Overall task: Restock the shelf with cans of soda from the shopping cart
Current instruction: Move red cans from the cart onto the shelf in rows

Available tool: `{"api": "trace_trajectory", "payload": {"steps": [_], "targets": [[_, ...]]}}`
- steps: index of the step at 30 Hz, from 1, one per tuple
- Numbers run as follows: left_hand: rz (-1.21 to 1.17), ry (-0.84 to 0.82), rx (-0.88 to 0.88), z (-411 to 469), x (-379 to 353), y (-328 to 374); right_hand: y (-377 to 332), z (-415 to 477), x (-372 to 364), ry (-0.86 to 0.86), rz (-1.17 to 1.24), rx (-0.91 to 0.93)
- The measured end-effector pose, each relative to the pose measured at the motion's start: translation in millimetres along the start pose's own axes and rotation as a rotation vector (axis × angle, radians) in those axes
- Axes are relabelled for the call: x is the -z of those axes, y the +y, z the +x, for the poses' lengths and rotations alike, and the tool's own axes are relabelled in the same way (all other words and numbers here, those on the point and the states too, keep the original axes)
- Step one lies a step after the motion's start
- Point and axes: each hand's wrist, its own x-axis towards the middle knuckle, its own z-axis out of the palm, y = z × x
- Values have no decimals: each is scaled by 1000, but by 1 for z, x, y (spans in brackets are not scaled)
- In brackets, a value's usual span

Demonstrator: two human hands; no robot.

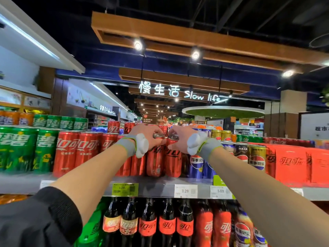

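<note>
Both my arms reach out to the top shelf (160, 186). My left hand (147, 134) grips the top of a tall red cola can (155, 163) that stands at the shelf's front. Right beside it, my right hand (179, 138) grips the top of a second red cola can (173, 163). The two cans stand upright and touch each other, in the gap between the red can row on the left and the blue cola cans (196, 164) on the right. Both wrists wear grey bands with a white piece. No shopping cart is in view.
Green soda cans (19, 150) fill the shelf's left end, more red cans (76, 150) stand next to them. Orange-red multipacks (293, 164) sit at the right. Dark cola bottles (147, 221) line the shelf below. Price tags (186, 191) hang on the shelf edge.
</note>
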Motion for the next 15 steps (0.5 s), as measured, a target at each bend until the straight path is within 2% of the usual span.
{"api": "trace_trajectory", "payload": {"steps": [6,11,15], "targets": [[4,-22,34,8,-17,-13,-4,19,-20,-33,-3,-54],[19,-5,-31,11,-23,-18,5,29,-31,75,75,-70],[81,-35,-60,14,-31,-24,4,44,-31,-34,-19,-94]]}}
